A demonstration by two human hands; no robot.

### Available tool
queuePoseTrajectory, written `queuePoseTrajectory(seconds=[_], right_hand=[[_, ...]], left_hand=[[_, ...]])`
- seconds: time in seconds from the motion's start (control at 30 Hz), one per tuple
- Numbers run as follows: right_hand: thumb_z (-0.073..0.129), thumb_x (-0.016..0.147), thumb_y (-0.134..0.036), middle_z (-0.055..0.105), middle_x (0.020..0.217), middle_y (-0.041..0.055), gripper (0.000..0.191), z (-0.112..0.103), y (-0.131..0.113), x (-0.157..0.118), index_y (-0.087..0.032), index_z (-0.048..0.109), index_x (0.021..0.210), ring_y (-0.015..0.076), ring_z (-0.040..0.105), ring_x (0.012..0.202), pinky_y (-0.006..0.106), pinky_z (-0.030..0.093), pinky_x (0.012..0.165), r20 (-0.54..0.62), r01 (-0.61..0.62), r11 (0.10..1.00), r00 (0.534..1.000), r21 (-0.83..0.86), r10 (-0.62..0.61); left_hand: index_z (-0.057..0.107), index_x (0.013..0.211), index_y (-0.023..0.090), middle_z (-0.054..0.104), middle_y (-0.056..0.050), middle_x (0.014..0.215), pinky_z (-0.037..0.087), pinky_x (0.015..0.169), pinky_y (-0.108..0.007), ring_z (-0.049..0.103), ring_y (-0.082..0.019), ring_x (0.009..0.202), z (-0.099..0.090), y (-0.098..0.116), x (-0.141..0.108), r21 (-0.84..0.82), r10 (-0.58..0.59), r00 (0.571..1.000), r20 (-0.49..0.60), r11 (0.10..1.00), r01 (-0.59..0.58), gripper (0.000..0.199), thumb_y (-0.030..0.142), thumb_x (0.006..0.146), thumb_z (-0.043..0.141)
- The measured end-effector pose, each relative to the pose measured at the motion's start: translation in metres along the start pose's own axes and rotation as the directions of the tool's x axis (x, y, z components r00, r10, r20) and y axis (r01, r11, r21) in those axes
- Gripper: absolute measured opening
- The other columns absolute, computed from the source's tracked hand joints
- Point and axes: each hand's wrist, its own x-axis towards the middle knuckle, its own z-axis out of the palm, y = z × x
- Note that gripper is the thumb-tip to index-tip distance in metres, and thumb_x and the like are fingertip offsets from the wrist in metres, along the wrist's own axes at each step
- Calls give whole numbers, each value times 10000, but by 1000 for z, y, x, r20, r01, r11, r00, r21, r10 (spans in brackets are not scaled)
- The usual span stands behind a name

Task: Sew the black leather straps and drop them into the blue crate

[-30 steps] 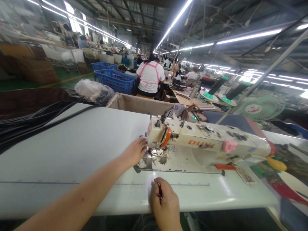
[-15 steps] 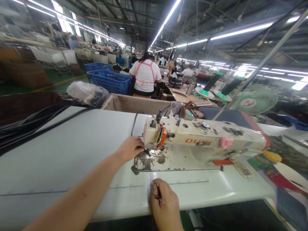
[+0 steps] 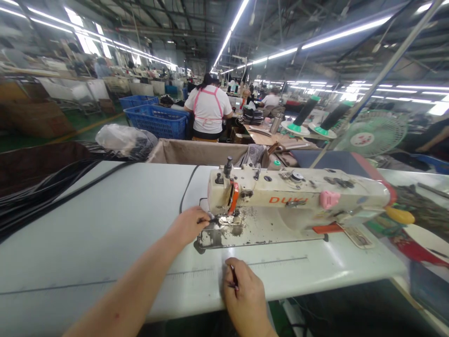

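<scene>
A cream sewing machine [image 3: 298, 194] with orange lettering stands on a white table [image 3: 105, 220]. My left hand [image 3: 189, 224] reaches to the needle area at the machine's left end, fingertips pinching a thin dark strand by the presser foot [image 3: 224, 219]. My right hand [image 3: 245, 297] rests at the table's near edge, closed around a small dark tool [image 3: 233, 277], maybe tweezers or snips. A dark cord [image 3: 185, 189] runs along the table behind the machine head.
A bundle of black straps [image 3: 42, 187] lies across the table's left side beside a plastic bag [image 3: 122, 138]. Blue crates [image 3: 157, 119], a person in a pink apron [image 3: 208, 110], thread cones [image 3: 308, 112] and a green fan [image 3: 375, 135] stand behind.
My left hand has slid down from the machine head's left face to the presser foot and pinched the strand. The view has shifted slightly; my right hand stays put.
</scene>
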Motion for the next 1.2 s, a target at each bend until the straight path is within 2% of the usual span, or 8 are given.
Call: queuePoseTrajectory(seconds=[0.17, 0.4, 0.57, 0.7, 0.83, 1.03, 1.1, 1.2], right_hand=[[450, 967, -122, 642, 728, 2, 206, -1, -1, 1, -211, 633, 1002, 167, 627, 617, 278, 441, 578, 24, -22, 1000, 999, 12, 22], [466, 954, -115, 659, 742, -2, 199, 0, 0, 2, -213, 632, 1004, 164, 638, 627, 272, 447, 599, -4, -27, 999, 1000, 20, 27], [451, 944, -116, 653, 748, -2, 206, 0, -1, 2, -207, 623, 1011, 166, 634, 630, 271, 444, 602, -12, -30, 999, 999, 46, 31], [451, 954, -125, 650, 745, 0, 204, 0, -1, 1, -211, 630, 999, 169, 629, 631, 274, 432, 602, 5, -55, 997, 998, 54, 55], [451, 950, -129, 646, 744, 2, 205, 1, 0, -1, -215, 633, 985, 171, 630, 641, 275, 427, 603, 24, -72, 995, 997, 72, 71], [460, 950, -140, 676, 779, 12, 201, -4, -2, 0, -212, 643, 993, 168, 651, 683, 262, 455, 636, 45, -111, 984, 993, 137, 106], [479, 951, -150, 679, 785, 10, 194, -9, -2, 1, -212, 656, 1001, 163, 646, 694, 252, 454, 628, 94, -154, 969, 986, 193, 138], [513, 970, -189, 656, 753, -5, 178, -19, -1, 1, -217, 681, 1023, 153, 616, 683, 237, 435, 604, 178, -224, 930, 968, 293, 177]], left_hand=[[811, 904, 237, 740, -13, 976, 541, 823, -274, 699, -163, 847, 2, 7, -4, -12, -62, 998, -18, 998, 62, 168, 140, 856, 683], [802, 890, 216, 731, -30, 936, 566, 815, -295, 708, -179, 832, 5, 12, -8, -24, -87, 995, -53, 996, 85, 161, 120, 825, 691], [778, 908, 195, 721, -43, 911, 597, 761, -286, 719, -171, 793, 28, 24, -26, -75, -136, 987, -81, 989, 130, 117, 149, 833, 701], [748, 900, 185, 718, -64, 969, 601, 827, -304, 717, -169, 840, 47, 33, -34, -89, -177, 977, -120, 982, 167, 88, 146, 859, 681], [739, 946, 183, 718, -76, 1002, 596, 861, -307, 722, -166, 846, 50, 38, -34, -67, -186, 974, -131, 982, 179, 120, 140, 882, 648], [742, 1063, 198, 728, -104, 1061, 583, 860, -342, 732, -233, 919, 42, 43, -39, 47, -129, 990, -63, 990, 132, 221, 177, 872, 634], [718, 1188, 179, 721, -121, 1087, 575, 868, -349, 729, -249, 944, 40, 46, -44, 89, -112, 994, -19, 990, 113, 345, 150, 860, 617], [587, 1414, 113, 696, -158, 1178, 559, 915, -338, 723, -252, 1012, 35, 54, -54, 171, -133, 985, 106, 979, 114, 558, 138, 857, 605]])
